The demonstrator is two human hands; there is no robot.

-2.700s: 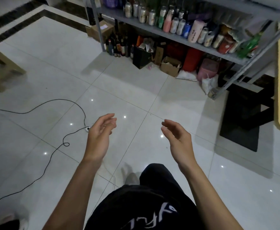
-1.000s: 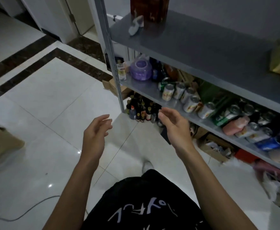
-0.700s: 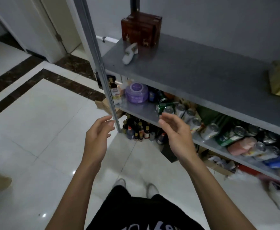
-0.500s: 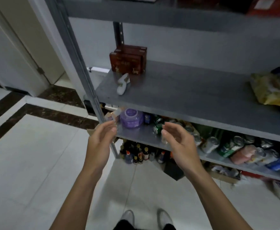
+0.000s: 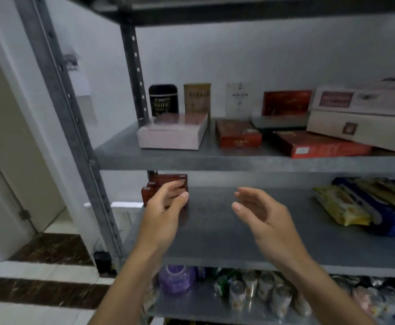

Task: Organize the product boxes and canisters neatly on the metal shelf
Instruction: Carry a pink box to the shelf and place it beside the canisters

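The upper tier of the metal shelf (image 5: 215, 160) carries a black canister (image 5: 163, 99), a gold canister (image 5: 197, 97), a white box (image 5: 237, 99), a flat pink box (image 5: 172, 133), red boxes (image 5: 237, 134) and a large white box (image 5: 360, 130). My left hand (image 5: 163, 214) and right hand (image 5: 259, 214) hover open and empty, palms facing each other, in front of the middle tier. A dark red box (image 5: 166, 181) stands at the back of the middle tier, partly hidden behind my left fingers.
Yellow and blue snack packs (image 5: 365, 205) lie at the right of the middle tier. Several cans (image 5: 257, 292) and a purple jar (image 5: 176, 279) fill the lower tier. The shelf's upright post (image 5: 74, 127) rises at the left, with a doorway beyond.
The view has risen from the floor to the upper tiers as I came close to the shelf. Both hands kept the same open pose and lifted with it.
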